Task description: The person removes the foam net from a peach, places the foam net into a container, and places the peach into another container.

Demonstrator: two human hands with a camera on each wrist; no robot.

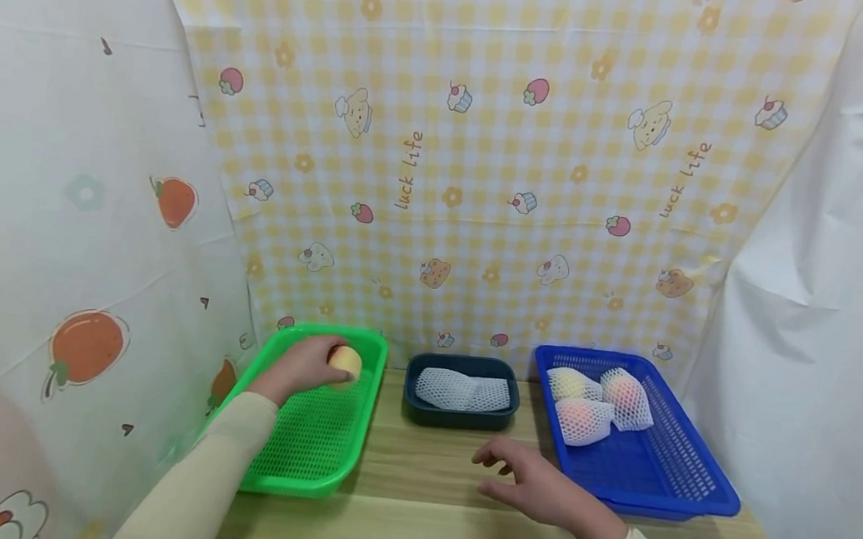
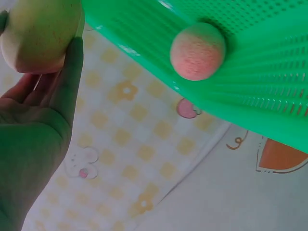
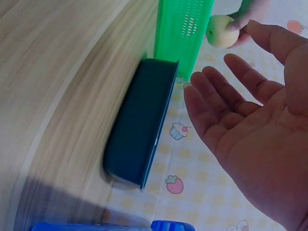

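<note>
My left hand (image 1: 306, 368) grips a pale yellow and pink peach (image 1: 345, 365) between thumb and fingers, over the far part of the green basket (image 1: 307, 432). Another peach (image 2: 198, 51), pinkish, lies in that basket in the left wrist view; in the head view it is hidden. Over the wooden table my right hand (image 1: 533, 481) hovers with loosely bent fingers and nothing in it, just left of the blue basket (image 1: 635, 476). White foam nets (image 1: 461, 390) lie in a small dark tray (image 1: 458, 419) between the baskets.
Three fruits in white foam nets (image 1: 584, 420) sit at the back of the blue basket. Behind everything hangs a yellow checked cloth (image 1: 484, 165), with pale cloth walls at both sides. The wooden table (image 1: 417, 477) stretches in front of the tray.
</note>
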